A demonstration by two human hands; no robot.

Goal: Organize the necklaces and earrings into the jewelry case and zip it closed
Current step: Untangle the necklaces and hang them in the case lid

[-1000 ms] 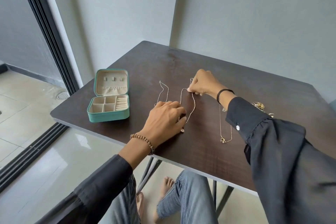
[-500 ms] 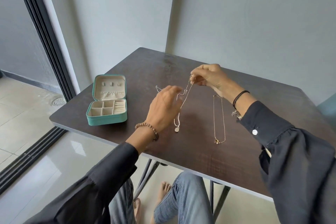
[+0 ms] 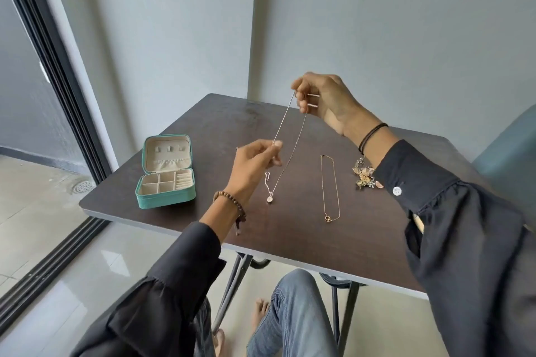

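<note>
1. Silver is what we are lifting: the silver necklace [image 3: 283, 118] is hanging between our two hands, above the middle of the table [image 3: 290, 243].
2. Our right hand [image 3: 324, 101] is pinching the top of the chain between thumb and forefinger, raised high over the far edge, with the other fingers curled in.
3. Our left hand [image 3: 255, 162] is pinching one strand lower down, nearer the front edge.
4. The other strand is running down past the left hand to the pendant [image 3: 270, 199]; we cannot tell whether it is touching the table.
5. The case [image 3: 166, 197], teal outside and beige inside, is lying open by the left edge near the front-left corner, its lid standing up.
6. The gold necklace [image 3: 330, 185] is lying stretched out, just right of the pendant, with its ring end pointing toward the front edge and neither hand touching it.
7. The earrings [image 3: 364, 177] are sitting in a small pile toward the right edge, partly hidden by our right sleeve [image 3: 412, 174].
</note>
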